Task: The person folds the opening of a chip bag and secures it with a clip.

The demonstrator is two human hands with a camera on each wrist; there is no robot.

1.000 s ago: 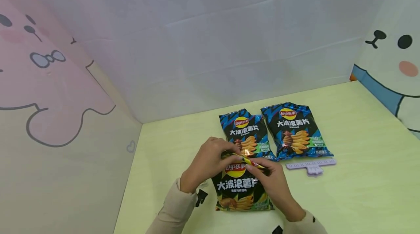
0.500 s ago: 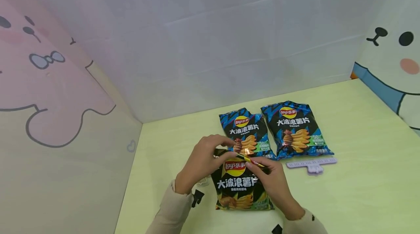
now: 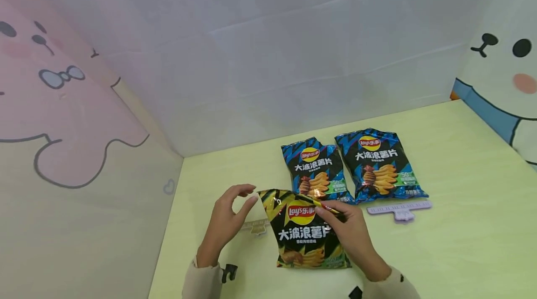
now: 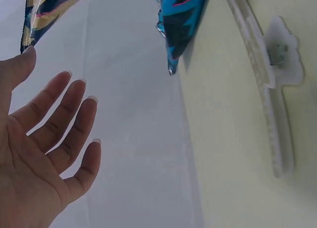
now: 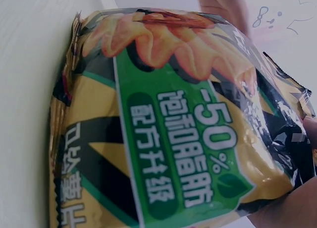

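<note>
Left sleeve: light beige
Right sleeve: matching beige
Black mark: small, on right sleeve
Angular black piece: beside right sleeve

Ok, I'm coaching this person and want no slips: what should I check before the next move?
1. Right hand holding the black-and-yellow bag: ok, at the bag's top right.
2. Left hand free: ok, holding nothing.
3. Bag's top left corner gripped: not ok, neither hand grips it.
4. Pale clip near left hand: ok, lying on the table.
5. Bag sealed: cannot tell.
</note>
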